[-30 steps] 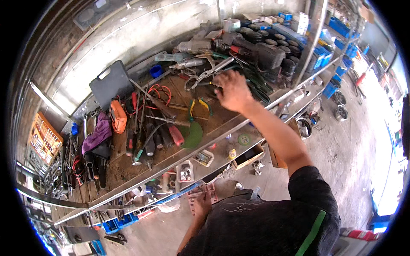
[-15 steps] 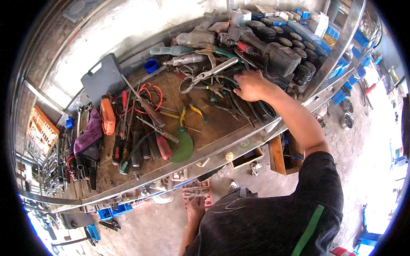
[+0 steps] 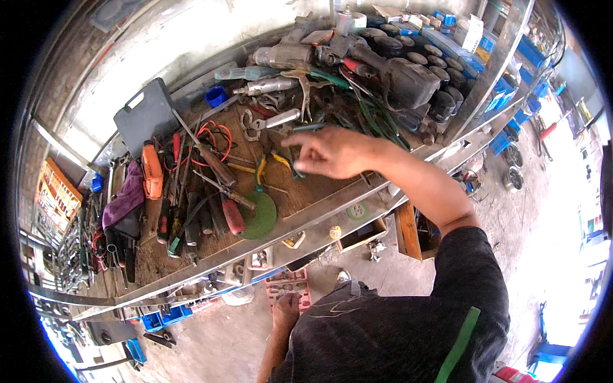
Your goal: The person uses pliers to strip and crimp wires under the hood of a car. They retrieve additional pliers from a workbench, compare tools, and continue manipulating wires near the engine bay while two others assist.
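Note:
My right hand (image 3: 329,152) is above the workbench (image 3: 313,198), fingers apart and pointing left, somewhat blurred. No tool shows in its grasp. Just left of its fingertips are pliers with yellow-and-green handles (image 3: 260,173). Silver locking pliers (image 3: 278,119) lie beyond them. A heap of dark-handled pliers (image 3: 377,121) sits behind my right wrist. Low beside my body, my left hand (image 3: 286,307) has curled fingers; what they hold, if anything, is hidden. It overlaps a pink case with metal pieces (image 3: 287,279).
Left of the hand lie a green disc (image 3: 260,217), screwdrivers (image 3: 232,216), an orange tool (image 3: 152,169) and a purple cloth (image 3: 124,199). Farther back are a power tool (image 3: 408,83) and several black cylinders (image 3: 442,105). A metal post (image 3: 491,70) rises at the right.
My right hand has moved left and nearer, away from the pliers heap. The silver locking pliers now lie farther left. My left hand stays low by the pink case. The view has shifted slightly.

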{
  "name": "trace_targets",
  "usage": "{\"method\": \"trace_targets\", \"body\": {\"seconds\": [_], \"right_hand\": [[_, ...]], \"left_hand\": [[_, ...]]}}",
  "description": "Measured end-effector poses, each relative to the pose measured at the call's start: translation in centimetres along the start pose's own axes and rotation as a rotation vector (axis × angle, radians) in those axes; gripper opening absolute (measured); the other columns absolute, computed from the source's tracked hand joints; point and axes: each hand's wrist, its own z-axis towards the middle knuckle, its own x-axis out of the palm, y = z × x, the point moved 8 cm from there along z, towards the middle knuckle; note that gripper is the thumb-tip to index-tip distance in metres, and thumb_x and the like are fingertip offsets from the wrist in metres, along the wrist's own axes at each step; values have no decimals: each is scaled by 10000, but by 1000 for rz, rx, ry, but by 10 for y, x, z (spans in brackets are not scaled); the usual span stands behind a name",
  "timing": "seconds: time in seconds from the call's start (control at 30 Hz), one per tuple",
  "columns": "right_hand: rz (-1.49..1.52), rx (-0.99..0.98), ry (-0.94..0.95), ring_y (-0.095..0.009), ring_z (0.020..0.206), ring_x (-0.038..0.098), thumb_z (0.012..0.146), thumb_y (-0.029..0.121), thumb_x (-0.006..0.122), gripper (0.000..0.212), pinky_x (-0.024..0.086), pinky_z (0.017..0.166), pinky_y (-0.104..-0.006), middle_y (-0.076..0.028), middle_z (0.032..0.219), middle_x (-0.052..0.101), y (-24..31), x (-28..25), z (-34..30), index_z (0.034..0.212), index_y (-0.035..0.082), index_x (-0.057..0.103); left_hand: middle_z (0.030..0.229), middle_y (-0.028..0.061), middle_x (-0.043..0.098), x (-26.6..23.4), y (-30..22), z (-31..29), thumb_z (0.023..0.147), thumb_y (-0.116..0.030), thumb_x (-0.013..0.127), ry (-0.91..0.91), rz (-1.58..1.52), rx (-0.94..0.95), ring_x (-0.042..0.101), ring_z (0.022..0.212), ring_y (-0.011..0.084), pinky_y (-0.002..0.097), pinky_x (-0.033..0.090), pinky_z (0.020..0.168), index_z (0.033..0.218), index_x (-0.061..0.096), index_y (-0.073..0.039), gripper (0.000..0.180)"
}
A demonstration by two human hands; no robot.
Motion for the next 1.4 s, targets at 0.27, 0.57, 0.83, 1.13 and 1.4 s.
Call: {"method": "trace_targets", "body": {"seconds": [0.27,0.57,0.83,1.13,1.4], "right_hand": [[-643,386,-574,-368,785,647,833,239,526,243,516,741,-467,-210,859,655,-106,-152,-37,860,52,680],[-692,733,-166,-348,891,655,748,195,571,265,526,778,-426,-224,917,663,-161,-92,-12,870,-11,687],[593,442,-871,-276,867,638,869,203,547,353,520,744,-375,-214,962,643,-41,-90,-104,1059,-93,529],[1799,260,6,-361,901,599,682,217,663,363,476,748,-448,-294,1048,552,155,216,-172,921,30,464],[1490,338,365,-403,1288,351,646,298,729,890,268,1051,-485,-309,1378,319,251,361,-199,1347,-59,313]], "left_hand": [[813,193,654,-12,29,-18,897,-203,530,-153,-50,-52,636,766,362,434,479,652,857,675,-25,233],[856,215,640,-25,12,-13,925,-211,482,-196,28,-93,622,800,396,447,481,675,908,651,-48,235],[861,218,643,-94,-26,-43,920,-139,461,-221,-45,1,628,761,382,406,486,666,941,651,-22,223],[850,220,640,-182,-58,-101,902,-57,466,24,-293,116,651,823,356,373,493,707,970,627,28,194],[603,-2,464,-213,17,-174,959,-163,464,97,-425,192,405,561,65,227,337,535,937,642,30,263]]}}
